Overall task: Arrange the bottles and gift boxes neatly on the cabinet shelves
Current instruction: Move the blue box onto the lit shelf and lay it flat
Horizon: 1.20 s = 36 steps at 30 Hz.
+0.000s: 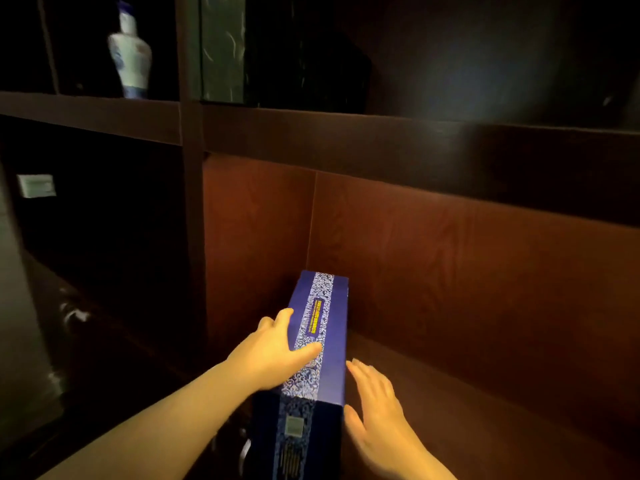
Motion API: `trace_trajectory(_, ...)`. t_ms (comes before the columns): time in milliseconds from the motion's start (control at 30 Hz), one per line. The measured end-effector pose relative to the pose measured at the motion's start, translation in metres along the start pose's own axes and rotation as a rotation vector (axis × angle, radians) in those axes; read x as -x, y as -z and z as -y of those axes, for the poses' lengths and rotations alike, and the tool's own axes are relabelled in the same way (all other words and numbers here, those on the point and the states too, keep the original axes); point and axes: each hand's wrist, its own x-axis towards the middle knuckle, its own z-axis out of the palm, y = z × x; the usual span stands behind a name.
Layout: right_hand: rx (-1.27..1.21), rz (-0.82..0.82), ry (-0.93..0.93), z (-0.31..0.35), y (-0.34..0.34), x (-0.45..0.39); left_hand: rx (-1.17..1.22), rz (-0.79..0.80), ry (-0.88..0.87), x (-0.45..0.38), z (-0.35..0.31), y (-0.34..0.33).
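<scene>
A long blue gift box (332, 320) with a white patterned stripe and a yellow label lies flat on the lower cabinet shelf (485, 410), its far end close to the back panel. My left hand (273, 355) grips the box's left edge, thumb lying across the top stripe. My right hand (377, 410) rests flat against the box's right side, fingers spread. A blue-and-white porcelain bottle (130, 53) stands upright on the upper shelf at the far left.
A dark vertical divider (192, 202) separates this compartment from a dark one on the left, where a small white tag (36, 185) shows. A dark marbled box (221, 46) stands on the upper shelf behind the divider. Open shelf surface extends to the right of the box.
</scene>
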Motion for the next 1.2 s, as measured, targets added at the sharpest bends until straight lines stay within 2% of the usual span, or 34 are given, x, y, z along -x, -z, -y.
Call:
trace_trajectory(100,-0.047,0.005,-0.104,0.0,-0.016,-0.004,0.07,0.129,0.036,-0.028,-0.006,-0.007)
trace_trajectory(300,-0.306,-0.043,-0.272,0.009,-0.042,-0.005,0.03,0.217,-0.009,-0.052,-0.012,-0.008)
trace_trajectory(467,-0.417,-0.191,-0.33,0.018,-0.06,0.003,-0.039,0.288,-0.077,-0.064,-0.027,-0.012)
trace_trajectory(600,-0.333,-0.218,-0.278,0.033,-0.065,0.012,-0.142,0.335,-0.206,-0.075,-0.051,-0.018)
trace_trajectory(667,-0.419,-0.328,-0.375,0.046,-0.051,0.013,-0.229,0.353,-0.286,-0.077,-0.069,-0.024)
trace_trajectory(733,-0.292,-0.292,-0.409,0.037,-0.063,0.014,-0.313,0.363,-0.346,-0.076,-0.087,-0.031)
trace_trajectory(767,-0.347,-0.298,-0.396,0.039,-0.076,0.019,-0.359,0.372,-0.366,-0.075,-0.096,-0.035)
trace_trajectory(833,-0.494,-0.369,-0.498,0.048,-0.081,0.018,-0.465,0.394,-0.381,-0.073,-0.11,-0.041)
trace_trajectory(933,-0.362,-0.31,-0.615,0.056,-0.078,0.007,-0.577,0.411,-0.403,-0.072,-0.125,-0.048)
trace_trajectory(1067,-0.323,-0.267,-0.625,0.044,-0.072,0.013,-0.586,0.446,-0.443,-0.08,-0.13,-0.05)
trace_trajectory(1133,-0.366,-0.364,-0.566,0.024,-0.068,0.025,-0.571,0.458,-0.458,-0.086,-0.13,-0.049)
trace_trajectory(1200,-0.476,-0.541,-0.541,-0.004,-0.058,0.034,-0.549,0.471,-0.472,-0.091,-0.127,-0.048)
